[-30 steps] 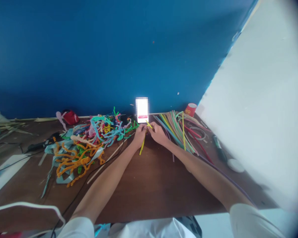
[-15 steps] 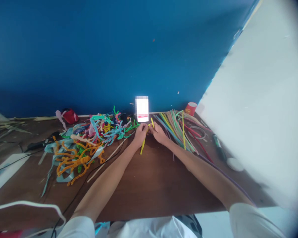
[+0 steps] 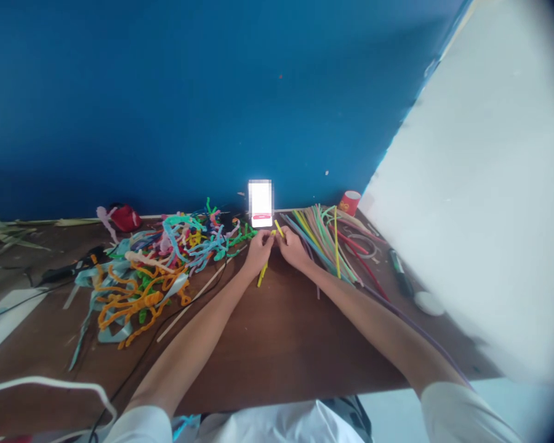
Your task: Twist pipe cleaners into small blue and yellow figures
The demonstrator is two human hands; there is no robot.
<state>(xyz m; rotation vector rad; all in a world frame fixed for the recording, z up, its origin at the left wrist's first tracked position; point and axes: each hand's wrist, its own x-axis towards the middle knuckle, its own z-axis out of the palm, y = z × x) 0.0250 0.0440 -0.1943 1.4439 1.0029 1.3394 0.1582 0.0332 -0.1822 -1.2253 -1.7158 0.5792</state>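
Note:
My left hand (image 3: 259, 250) and my right hand (image 3: 292, 247) meet above the far middle of the table, fingers pinched on a yellow pipe cleaner (image 3: 262, 275). One end hangs below my left hand; another sticks up at a slant beside my right fingertips. The fingers hide the part between, and I cannot tell whether it is one stem or more. A phone (image 3: 261, 203) with a bright screen stands upright just beyond my hands. Right of them lies a spread of straight pipe cleaners (image 3: 325, 243) in several colours.
Bent pipe cleaners (image 3: 143, 301) in a tangled heap cover the left side. A thin wooden stick (image 3: 189, 303) and a black cable lie beside it. At the right are a red paper cup (image 3: 350, 202), a dark green marker (image 3: 401, 274) and a white round object (image 3: 429, 303). A blue wall rises behind.
The whole view has shifted slightly, so things sit a little further left. Both hands stay pinched on the yellow pipe cleaner, its upper end now leaning more to the left.

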